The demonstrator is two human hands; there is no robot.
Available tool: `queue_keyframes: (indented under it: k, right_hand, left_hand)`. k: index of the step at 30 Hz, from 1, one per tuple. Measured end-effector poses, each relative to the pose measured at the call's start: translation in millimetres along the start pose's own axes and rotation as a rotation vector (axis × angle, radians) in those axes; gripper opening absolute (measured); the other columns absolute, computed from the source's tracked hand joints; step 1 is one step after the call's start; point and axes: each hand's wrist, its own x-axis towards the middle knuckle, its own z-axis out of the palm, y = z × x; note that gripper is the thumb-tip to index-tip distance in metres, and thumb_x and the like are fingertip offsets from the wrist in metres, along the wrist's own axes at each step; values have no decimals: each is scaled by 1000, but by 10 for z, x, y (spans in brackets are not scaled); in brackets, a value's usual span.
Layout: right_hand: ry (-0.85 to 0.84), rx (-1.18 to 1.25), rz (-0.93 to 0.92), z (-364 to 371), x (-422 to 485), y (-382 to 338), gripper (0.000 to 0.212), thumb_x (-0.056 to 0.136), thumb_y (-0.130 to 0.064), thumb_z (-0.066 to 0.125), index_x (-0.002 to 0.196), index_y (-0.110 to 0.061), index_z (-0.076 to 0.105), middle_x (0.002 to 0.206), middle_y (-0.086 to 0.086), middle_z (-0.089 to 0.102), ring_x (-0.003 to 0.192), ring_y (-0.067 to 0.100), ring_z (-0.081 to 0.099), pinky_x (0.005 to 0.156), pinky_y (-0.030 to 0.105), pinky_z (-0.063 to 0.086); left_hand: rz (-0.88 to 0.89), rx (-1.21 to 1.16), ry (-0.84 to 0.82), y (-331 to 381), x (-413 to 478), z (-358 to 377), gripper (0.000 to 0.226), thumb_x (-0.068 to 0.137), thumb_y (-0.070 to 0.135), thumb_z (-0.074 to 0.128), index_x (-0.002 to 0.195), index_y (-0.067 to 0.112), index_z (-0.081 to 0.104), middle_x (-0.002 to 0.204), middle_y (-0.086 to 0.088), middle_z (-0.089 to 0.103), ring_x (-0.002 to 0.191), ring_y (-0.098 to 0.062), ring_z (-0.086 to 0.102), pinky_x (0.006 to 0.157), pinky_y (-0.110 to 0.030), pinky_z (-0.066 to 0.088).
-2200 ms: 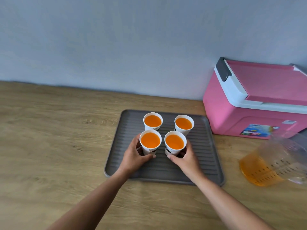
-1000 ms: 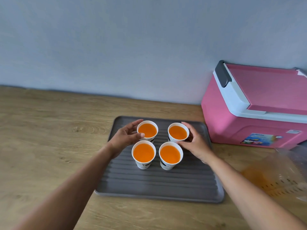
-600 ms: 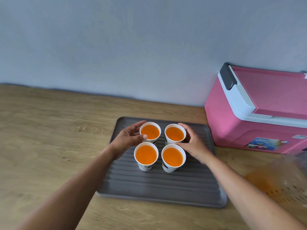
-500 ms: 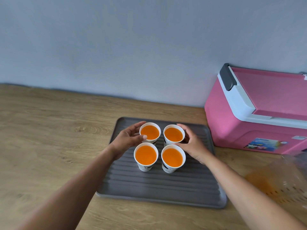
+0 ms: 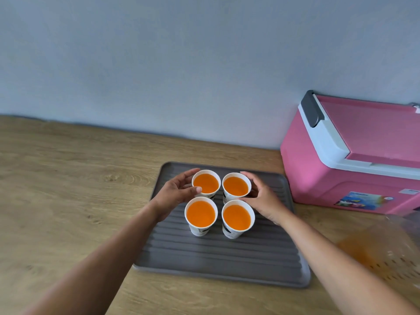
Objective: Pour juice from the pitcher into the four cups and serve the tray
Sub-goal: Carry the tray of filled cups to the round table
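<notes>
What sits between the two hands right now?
In the head view, the two far cups of juice: the far-left cup against the left hand and the far-right cup against the right hand, on the tray.

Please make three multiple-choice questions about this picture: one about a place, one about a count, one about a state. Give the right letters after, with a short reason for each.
1. Where does the pink cooler stand?
A. right of the tray, by the wall
B. on the tray
C. left of the tray

2. How many cups stand on the tray?
A. two
B. three
C. four

3. What is the state of the cups?
A. empty
B. filled with orange juice
C. tipped over

Answers: 1 A, the cooler sits beyond the tray's right edge against the wall. 2 C, two far cups, held by the left hand and right hand, and two near ones. 3 B, each upright cup shows orange liquid near its rim.
</notes>
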Motion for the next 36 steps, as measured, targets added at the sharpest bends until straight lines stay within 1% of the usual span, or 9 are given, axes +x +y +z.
queue_keyframes:
  k: [4,9,12,17,22,24,26,30,36]
  right_hand:
    - [-3,3,4,-2,1,-2,85,73,-28,87,144,-35,41,129,-10,57,120,11,54,82,20,46]
    - [-3,15,19,-31,-8,50,95,71,-30,88,150,-37,35,143,-3,55,130,15,51,106,39,46]
    - [7,-6,38,-64,-55,65,94,74,-27,86,151,-37,34,144,-5,53,132,14,49,109,41,43]
    - [179,69,101,-95,-194,145,67,86,-10,75,145,-24,47,126,-1,65,115,13,61,99,34,51]
    - [415,112,151,-81,-309,169,27,92,-27,66,119,-27,69,105,-7,70,103,14,66,90,40,57]
    - [425,154,159,-61,-316,45,14,94,-32,63,105,-30,71,103,-4,73,95,18,69,75,35,58]
    - [402,155,183,-46,-283,-109,21,96,-35,59,106,-22,71,98,-4,73,82,18,70,62,29,52]
    - [312,121,248,1,-179,-367,26,99,-34,55,115,-17,67,93,-3,71,67,15,64,53,24,46]
    - [328,140,324,76,-113,-457,24,100,-18,54,116,-9,69,80,1,69,58,13,59,51,24,45]
  left_hand:
    - [-7,-7,-8,4,-3,-14,89,57,51,88,135,34,49,123,3,68,110,-19,67,83,-37,58]
    - [-4,-11,-1,-1,-11,-15,94,54,52,88,137,32,47,124,1,67,111,-20,66,85,-38,58]
    - [-10,-42,42,-9,-40,-46,94,57,50,87,138,27,47,125,1,67,113,-19,66,88,-40,57]
    - [11,3,279,-45,-115,-156,40,87,27,70,125,29,58,118,-2,68,111,-20,64,93,-45,55]
    - [-7,118,404,-8,-183,-131,31,89,33,67,118,22,64,103,-2,70,97,-22,67,79,-40,57]
    - [-26,155,418,57,-174,-78,32,89,38,66,115,20,67,98,-2,70,89,-21,68,72,-36,57]
    - [-45,193,407,124,-141,-26,31,88,39,66,113,20,68,95,-2,70,84,-19,67,63,-30,56]
    - [-94,212,377,210,-51,50,29,87,30,70,113,17,69,90,-2,71,75,-16,67,55,-23,51]
    - [-150,98,377,227,21,87,18,87,16,71,104,11,74,80,-7,72,68,-16,67,61,-29,56]
